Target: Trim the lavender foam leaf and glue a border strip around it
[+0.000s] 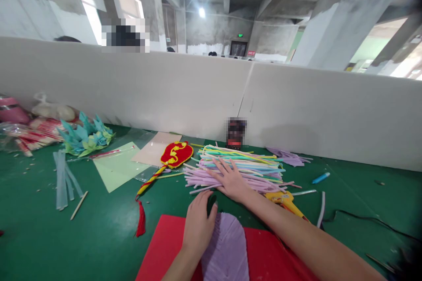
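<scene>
My right hand (231,180) lies flat with spread fingers on a heap of pastel pipe cleaners (240,167) in purple, blue, yellow and green. My left hand (198,224) rests palm down on the top edge of a lilac ribbed piece (226,250), fingers together and curled slightly over it. That lilac piece lies on a red sheet (158,250) at the near edge of the green table (99,228). A red and yellow ornament with a striped cord and red tassel (171,156) lies just left of the heap.
A yellow glue gun (285,199) and black cable (362,219) lie to the right, with a blue pen (320,178) beyond. Pale sheets (115,169), clear sticks (62,180), teal paper flowers (87,136) and packets sit left. A white partition (296,105) bounds the back.
</scene>
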A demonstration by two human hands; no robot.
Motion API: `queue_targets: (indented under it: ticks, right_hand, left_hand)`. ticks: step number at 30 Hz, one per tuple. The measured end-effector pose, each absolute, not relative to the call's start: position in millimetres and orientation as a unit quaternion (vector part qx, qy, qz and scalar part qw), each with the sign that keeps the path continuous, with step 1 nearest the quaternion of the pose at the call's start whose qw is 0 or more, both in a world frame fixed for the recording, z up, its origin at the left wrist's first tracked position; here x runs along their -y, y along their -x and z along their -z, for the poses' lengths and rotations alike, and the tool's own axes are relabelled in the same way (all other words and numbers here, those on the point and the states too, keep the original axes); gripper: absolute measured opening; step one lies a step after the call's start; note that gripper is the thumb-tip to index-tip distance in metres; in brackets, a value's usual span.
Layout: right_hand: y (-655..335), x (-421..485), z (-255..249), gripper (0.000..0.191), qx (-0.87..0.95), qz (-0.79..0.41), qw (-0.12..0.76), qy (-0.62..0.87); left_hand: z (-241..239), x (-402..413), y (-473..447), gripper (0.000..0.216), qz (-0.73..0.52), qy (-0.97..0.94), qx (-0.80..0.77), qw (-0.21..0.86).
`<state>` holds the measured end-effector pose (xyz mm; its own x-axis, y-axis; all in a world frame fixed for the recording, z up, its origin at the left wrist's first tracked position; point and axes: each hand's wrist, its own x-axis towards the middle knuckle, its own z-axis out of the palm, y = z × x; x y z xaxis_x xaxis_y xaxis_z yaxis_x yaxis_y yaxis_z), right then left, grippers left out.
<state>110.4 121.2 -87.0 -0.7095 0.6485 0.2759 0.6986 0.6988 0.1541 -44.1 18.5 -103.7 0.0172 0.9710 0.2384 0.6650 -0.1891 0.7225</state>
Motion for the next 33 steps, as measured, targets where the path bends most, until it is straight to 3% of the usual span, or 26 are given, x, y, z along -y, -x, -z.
queue_targets:
  ticks: [8,14,20,25,33]
  right_hand:
    - [-99.2,-133.5,91.8,0.068,0.896,0.11,0.115,0.414]
    - [-121.8,-131.7,70.9,0.071,0.924,0.066,0.12,0.356]
    - [-163.9,-126.7,58.4,0.036,0.896,0.069,0.168,0.406]
    - [-180.1,-114.6,63.1,0.039,0.875,0.078,0.185,0.44]
    - [-121.9,-83.3,58.8,0.018,0.906,0.049,0.152,0.391]
  left_hand:
    - [106.8,-17.8,44.6,0.034,-0.363,-0.673,-0.611,0.203]
    - [102.3,-17.8,44.1,0.032,-0.359,-0.682,-0.601,0.211]
    - [104.9,-18.7,44.5,0.032,-0.362,-0.681,-0.604,0.2]
    - [106.0,-19.3,45.0,0.031,-0.373,-0.685,-0.596,0.192]
    - [103.5,-20.4,44.6,0.028,-0.382,-0.674,-0.597,0.208]
